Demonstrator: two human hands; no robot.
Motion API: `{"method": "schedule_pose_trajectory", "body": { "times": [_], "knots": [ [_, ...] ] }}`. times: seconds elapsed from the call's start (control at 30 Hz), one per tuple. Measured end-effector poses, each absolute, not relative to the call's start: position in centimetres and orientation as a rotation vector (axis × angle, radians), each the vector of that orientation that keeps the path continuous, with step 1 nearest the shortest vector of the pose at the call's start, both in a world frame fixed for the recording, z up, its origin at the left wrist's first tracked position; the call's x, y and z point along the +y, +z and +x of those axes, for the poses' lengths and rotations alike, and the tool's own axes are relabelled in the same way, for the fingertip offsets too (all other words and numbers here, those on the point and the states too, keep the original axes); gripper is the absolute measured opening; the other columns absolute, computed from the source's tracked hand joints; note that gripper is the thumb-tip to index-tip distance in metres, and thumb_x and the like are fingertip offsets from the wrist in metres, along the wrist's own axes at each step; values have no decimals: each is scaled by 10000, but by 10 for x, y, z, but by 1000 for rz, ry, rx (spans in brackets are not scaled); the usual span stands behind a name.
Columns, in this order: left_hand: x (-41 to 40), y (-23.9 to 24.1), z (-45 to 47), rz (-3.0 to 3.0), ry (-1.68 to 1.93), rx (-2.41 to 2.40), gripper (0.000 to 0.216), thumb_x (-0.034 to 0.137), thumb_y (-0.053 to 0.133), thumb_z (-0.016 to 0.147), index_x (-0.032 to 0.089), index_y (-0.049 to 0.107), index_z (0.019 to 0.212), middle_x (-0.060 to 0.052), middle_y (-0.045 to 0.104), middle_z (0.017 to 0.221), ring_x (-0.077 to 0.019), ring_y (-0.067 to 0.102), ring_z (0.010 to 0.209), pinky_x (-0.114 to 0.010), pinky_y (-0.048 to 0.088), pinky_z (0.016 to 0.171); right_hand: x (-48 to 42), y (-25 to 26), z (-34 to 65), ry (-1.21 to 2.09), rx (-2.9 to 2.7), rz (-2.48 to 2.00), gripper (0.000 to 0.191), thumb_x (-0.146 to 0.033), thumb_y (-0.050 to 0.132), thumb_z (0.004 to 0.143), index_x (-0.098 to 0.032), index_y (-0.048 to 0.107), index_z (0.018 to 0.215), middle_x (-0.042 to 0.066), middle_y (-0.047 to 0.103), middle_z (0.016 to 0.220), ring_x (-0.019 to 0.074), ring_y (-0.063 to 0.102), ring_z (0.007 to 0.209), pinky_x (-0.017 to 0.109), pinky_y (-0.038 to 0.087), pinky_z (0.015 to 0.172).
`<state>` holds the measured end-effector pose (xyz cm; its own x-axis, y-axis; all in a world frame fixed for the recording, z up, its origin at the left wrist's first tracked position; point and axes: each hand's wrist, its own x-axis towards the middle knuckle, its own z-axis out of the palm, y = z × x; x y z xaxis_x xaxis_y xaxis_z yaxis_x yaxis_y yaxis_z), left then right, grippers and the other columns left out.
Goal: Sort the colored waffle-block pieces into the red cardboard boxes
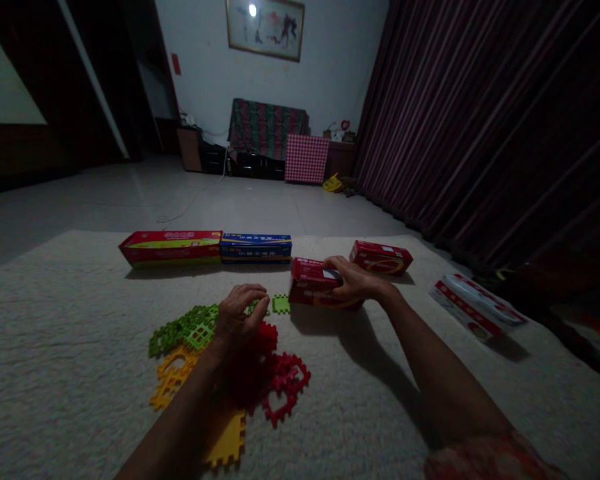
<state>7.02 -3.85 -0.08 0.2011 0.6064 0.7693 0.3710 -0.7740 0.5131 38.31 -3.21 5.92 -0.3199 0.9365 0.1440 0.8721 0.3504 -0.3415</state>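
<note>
Your right hand (349,277) clasps the red printed carton (307,283) from above; your left hand (240,312), loosely curled over interlocking plastic tiles (267,340), looks empty in this dimness; expect stiff, slick, dentable card, best held by its long sides

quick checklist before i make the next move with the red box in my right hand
1. Right hand on the dark red oblong cardboard box: ok, fingers over its top.
2. Red-and-yellow long cardboard box and blue oblong cardboard box end to end: ok.
3. Dark red box in line with those two: not ok, it is nearer you and angled.
4. Dark red box resting flat on the pale woven mat: cannot tell.
5. Light-green toothed square plastic tile clear of that box: cannot tell, their edges look very close.
6. Left hand away from the dark red box: ok.
</note>
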Motion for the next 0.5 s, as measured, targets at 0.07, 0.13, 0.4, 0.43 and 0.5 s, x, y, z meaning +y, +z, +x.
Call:
{"method": "schedule_pose_trajectory", "body": {
  "times": [0.07,0.13,0.4,0.43,0.5],
  "knots": [
    [-36,0,66,2241,1611,970,148,258,614,875,233,718,772,-50,767,847,-198,710,812,-344,587,766,-6,53,393,150,-2261,-1684,540,-223,755,674,-243,581,1185,99,602,1274,289,569,1181,464,445,1011],
    [-35,0,64,2231,1601,992,152,266,612,873,233,715,765,-51,768,839,-197,714,803,-341,591,761,13,44,400,73,-2233,-1764,513,-210,726,692,-239,575,1181,111,589,1320,315,524,1250,544,394,1047],
    [-27,3,46,2209,1640,1113,182,291,595,867,223,699,734,-32,755,777,-173,692,720,-283,535,630,6,-3,387,-452,-2073,-1771,694,-86,571,733,-197,488,1413,181,426,1553,409,340,1409,641,257,1097],
    [-24,3,40,2191,1656,1157,185,294,596,863,218,696,728,-26,748,759,-166,681,695,-275,525,622,1,-10,381,-506,-2036,-1766,718,-77,552,749,-188,455,1452,182,404,1572,407,323,1422,620,262,1098],
    [-19,3,28,2139,1693,1270,184,307,608,851,210,697,723,-16,736,731,-151,655,646,-262,509,610,-6,-24,370,-557,-2017,-1748,733,-72,518,782,-206,416,1495,163,422,1568,395,328,1420,596,264,1097]
  ]
}}
